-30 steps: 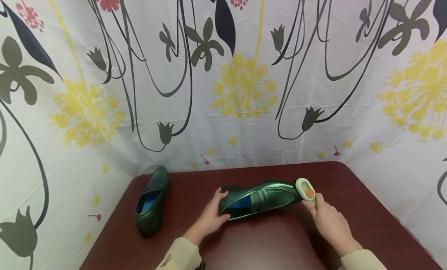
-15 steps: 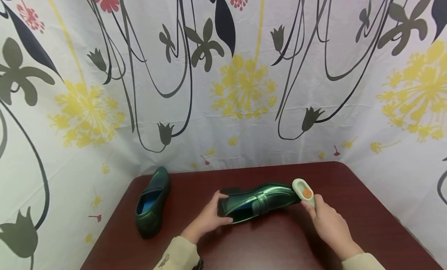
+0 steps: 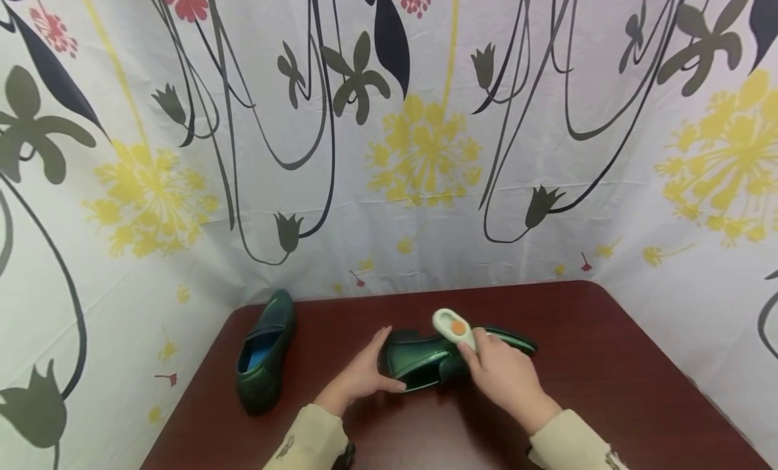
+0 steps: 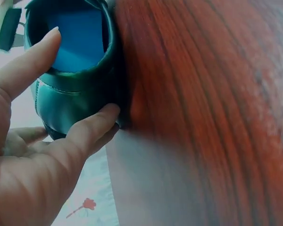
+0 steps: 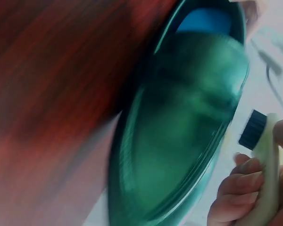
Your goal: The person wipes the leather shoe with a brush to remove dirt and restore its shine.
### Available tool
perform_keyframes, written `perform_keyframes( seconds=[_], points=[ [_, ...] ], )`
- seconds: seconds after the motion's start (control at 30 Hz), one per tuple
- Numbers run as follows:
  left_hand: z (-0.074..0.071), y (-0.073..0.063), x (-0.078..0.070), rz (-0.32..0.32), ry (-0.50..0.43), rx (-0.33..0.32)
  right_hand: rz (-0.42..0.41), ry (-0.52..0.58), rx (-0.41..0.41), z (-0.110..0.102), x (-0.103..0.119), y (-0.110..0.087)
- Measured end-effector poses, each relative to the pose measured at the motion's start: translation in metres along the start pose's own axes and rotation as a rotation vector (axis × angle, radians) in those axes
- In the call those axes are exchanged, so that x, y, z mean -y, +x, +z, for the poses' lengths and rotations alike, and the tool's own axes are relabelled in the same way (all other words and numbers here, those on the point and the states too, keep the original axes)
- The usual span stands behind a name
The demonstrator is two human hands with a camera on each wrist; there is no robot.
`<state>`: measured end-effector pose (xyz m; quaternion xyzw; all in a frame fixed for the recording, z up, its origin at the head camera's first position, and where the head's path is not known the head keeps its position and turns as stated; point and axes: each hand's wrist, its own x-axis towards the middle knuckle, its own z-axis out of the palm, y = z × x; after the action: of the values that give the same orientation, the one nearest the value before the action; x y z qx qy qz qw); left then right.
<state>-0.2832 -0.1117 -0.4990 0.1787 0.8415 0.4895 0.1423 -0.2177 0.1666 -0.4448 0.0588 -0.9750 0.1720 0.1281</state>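
Note:
A shiny green loafer (image 3: pixel 416 355) with a blue insole lies tipped toward me, its opening facing my side. My left hand (image 3: pixel 360 377) grips its heel; in the left wrist view the thumb is by the opening and the fingers (image 4: pixel 92 127) lie round the back of the heel (image 4: pixel 61 110). Over the loafer's middle, my right hand (image 3: pixel 507 375) holds a small pale green brush (image 3: pixel 451 326) with an orange spot. Its dark bristles (image 5: pixel 253 129) point at the upper (image 5: pixel 179 141), a gap between them in the right wrist view. The hand hides part of the shoe's front.
The matching green loafer (image 3: pixel 264 355) stands upright at the table's left side. Under everything is a dark red wooden table (image 3: pixel 413 433). A white cloth with printed flowers (image 3: pixel 340 206) hangs behind the table and along both sides.
My right hand has carried the brush left, from the loafer's toe to above its middle. The loafer has tipped further toward me in my left hand. The other loafer has stayed put.

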Motion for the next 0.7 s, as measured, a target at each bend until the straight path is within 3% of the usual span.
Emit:
perform_keyframes(
  seconds=[0.2, 0.47, 0.7],
  points=[
    [0.001, 0.003, 0.002, 0.027, 0.042, -0.029, -0.12, -0.075, 0.03, 0.014, 0.037, 0.013],
    [0.003, 0.004, 0.005, 0.104, 0.017, -0.045, -0.152, -0.098, 0.071, 0.029, 0.066, 0.016],
    [0.003, 0.005, 0.007, 0.069, 0.007, -0.042, -0.232, -0.208, -0.037, 0.042, 0.072, 0.012]
  ],
)
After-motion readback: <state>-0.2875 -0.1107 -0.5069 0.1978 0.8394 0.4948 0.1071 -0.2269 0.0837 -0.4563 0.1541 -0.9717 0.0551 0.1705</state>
